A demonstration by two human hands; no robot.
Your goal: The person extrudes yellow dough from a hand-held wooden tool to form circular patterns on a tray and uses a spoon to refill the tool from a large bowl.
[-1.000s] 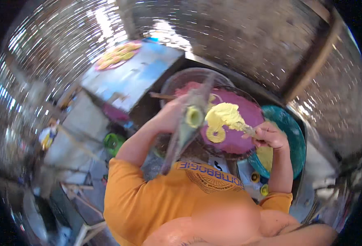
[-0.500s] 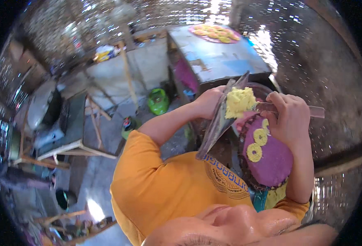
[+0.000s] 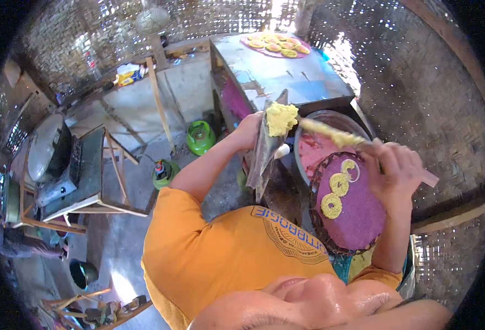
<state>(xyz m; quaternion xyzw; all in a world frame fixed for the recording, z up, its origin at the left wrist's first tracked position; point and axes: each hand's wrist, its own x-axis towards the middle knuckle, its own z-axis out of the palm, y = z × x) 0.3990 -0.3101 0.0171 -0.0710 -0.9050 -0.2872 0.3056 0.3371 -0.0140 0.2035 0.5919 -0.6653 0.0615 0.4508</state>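
My left hand (image 3: pixel 247 132) is wrapped round an upright, grayish translucent piping bag (image 3: pixel 261 162), with a lump of yellow dough (image 3: pixel 281 119) at its top. My right hand (image 3: pixel 394 168) grips a flat spatula (image 3: pixel 330 132) smeared with yellow dough, its end a little right of the bag. Below my right hand, a purple oval mat (image 3: pixel 352 214) with a dark rim carries three yellow piped rings (image 3: pixel 331 207) and a thin white hoop. A tub of pink mixture (image 3: pixel 314 151) stands behind the mat, with a teal basin (image 3: pixel 341 267) partly hidden underneath.
A metal-topped table (image 3: pixel 292 82) holds a pink tray of yellow rings (image 3: pixel 275 45). At left are green gas cylinders (image 3: pixel 200 138), a large pot (image 3: pixel 47 148) on a stove, a wooden-framed stand, a black bucket (image 3: pixel 83 273) and what looks like someone's leg (image 3: pixel 28 247). Woven walls surround the space.
The view has swung leftward. The yellow heap that was on the mat one second ago is now at the bag's top. Since half a second ago, my right hand has drawn the spatula back from it.
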